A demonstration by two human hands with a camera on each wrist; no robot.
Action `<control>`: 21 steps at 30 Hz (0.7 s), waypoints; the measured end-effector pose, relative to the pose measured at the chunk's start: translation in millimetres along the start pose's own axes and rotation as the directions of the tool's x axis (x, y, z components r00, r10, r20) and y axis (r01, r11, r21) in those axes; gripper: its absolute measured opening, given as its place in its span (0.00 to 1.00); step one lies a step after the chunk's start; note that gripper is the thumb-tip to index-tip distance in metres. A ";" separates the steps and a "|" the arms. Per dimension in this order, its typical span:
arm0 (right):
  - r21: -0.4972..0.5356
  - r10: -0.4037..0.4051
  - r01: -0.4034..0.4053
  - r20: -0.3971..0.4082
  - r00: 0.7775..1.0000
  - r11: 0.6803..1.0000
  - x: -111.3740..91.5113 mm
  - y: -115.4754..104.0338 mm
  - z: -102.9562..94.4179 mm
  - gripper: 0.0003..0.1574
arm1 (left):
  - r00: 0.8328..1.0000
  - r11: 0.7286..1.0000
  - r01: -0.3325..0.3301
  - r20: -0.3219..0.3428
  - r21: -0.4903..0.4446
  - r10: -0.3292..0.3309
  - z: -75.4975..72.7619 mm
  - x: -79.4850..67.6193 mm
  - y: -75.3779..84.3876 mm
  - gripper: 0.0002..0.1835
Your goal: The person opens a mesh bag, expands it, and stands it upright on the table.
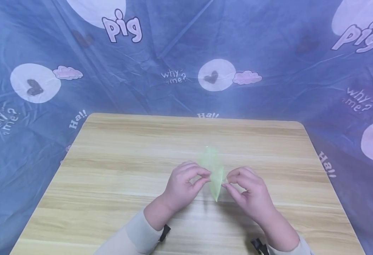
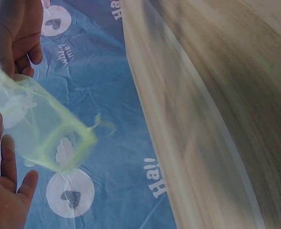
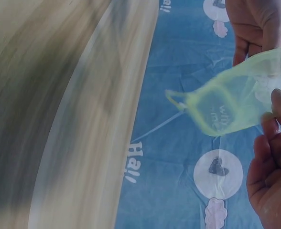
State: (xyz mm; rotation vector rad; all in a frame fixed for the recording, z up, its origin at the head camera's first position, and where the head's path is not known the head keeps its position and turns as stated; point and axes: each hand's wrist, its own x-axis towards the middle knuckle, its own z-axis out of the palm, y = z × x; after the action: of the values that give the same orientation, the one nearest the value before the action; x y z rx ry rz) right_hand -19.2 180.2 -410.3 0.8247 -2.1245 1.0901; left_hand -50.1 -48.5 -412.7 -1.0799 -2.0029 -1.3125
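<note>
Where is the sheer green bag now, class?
In the head view, the sheer green bag is just right of centre, between left hand and right hand, above the table.

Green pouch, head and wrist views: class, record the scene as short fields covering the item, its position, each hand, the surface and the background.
Item: sheer, pale green pouch, see-through
Detail: thin loop at one end
Position: held up between the two hands, above the table
Left hand: thumb and fingers pinch one side of the pouch
Right hand: thumb and fingers pinch the opposite side
Surface: table with light wood grain
Background: blue cloth printed with "pig", "why me?" and "Ha!!"
Clothing: pale sleeves
</note>
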 end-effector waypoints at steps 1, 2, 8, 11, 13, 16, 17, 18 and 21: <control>-0.015 -0.010 0.010 -0.001 1.000 1.000 0.2 0.5 -0.3 0.26 | 1.000 1.000 -0.003 -0.003 0.004 0.003 -0.5 0.3 -0.4 0.11; -0.034 -0.019 0.018 0.000 1.000 0.999 0.4 0.9 -0.7 0.26 | 1.000 1.000 -0.006 -0.006 0.009 0.006 -1.1 0.5 -0.7 0.11; -0.108 -0.061 0.061 0.006 0.998 0.992 1.7 2.7 -3.8 0.25 | 1.000 0.999 -0.020 -0.004 0.030 0.020 -3.5 0.1 -2.1 0.10; -0.098 -0.050 0.053 0.030 0.998 0.994 2.3 2.5 -6.2 0.24 | 1.000 0.999 -0.023 -0.003 0.030 0.023 -3.9 -0.6 -2.4 0.10; -0.055 -0.002 0.006 0.076 0.997 0.998 2.9 1.7 -9.4 0.23 | 1.000 0.999 -0.027 -0.002 0.026 0.027 -3.9 -0.5 -2.4 0.10; -0.002 0.096 -0.097 0.149 0.984 0.995 6.6 -0.1 -15.3 0.16 | 0.999 0.999 -0.040 0.010 0.028 0.040 -3.5 0.1 -2.7 0.09; 0.007 0.129 -0.132 0.172 0.977 0.991 8.9 -0.6 -17.0 0.14 | 0.999 0.998 -0.047 0.017 0.030 0.047 -3.3 0.5 -2.7 0.09; 0.013 0.157 -0.162 0.194 0.969 0.987 11.8 -0.7 -18.4 0.13 | 0.998 0.998 -0.054 0.024 0.032 0.053 -3.1 0.8 -2.8 0.08; 0.029 0.231 -0.246 0.253 0.939 0.969 22.6 0.2 -20.3 0.15 | 0.995 0.995 -0.090 0.046 0.033 0.088 -2.0 2.2 -3.0 0.07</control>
State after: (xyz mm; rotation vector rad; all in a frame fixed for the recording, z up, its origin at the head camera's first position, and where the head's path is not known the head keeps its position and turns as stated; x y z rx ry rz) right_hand -28.8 191.9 -384.0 0.7792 -2.4631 1.2345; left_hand -53.9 -50.2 -411.7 -1.1774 -1.9789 -1.2130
